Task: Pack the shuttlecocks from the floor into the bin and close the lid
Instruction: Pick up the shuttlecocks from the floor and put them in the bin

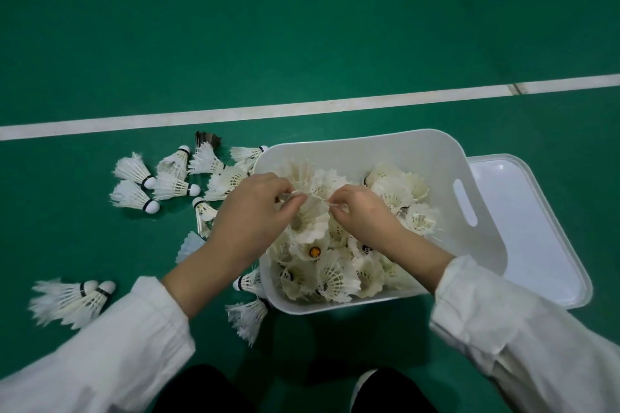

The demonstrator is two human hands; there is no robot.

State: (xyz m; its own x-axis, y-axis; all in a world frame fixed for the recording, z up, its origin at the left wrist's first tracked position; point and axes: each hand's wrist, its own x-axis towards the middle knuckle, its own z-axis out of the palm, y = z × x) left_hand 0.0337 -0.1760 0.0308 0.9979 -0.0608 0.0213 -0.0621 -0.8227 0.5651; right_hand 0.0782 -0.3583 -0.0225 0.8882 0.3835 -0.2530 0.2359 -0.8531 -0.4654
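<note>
Both hands hover close together over the bin (488, 235). The left hand (256, 211) and right hand (367, 213) each pinch the feather rim of what looks like the same shuttlecock (310, 220), held between them just above the heap of shuttlecocks (335, 275) filling the bin. The lid (543, 245) lies flat just right of the open bin, partly hidden behind its wall. On the green floor (302, 43), loose shuttlecocks (174, 183) lie scattered to the left, with a pair (72, 300) near the left sleeve (110, 355).
</note>
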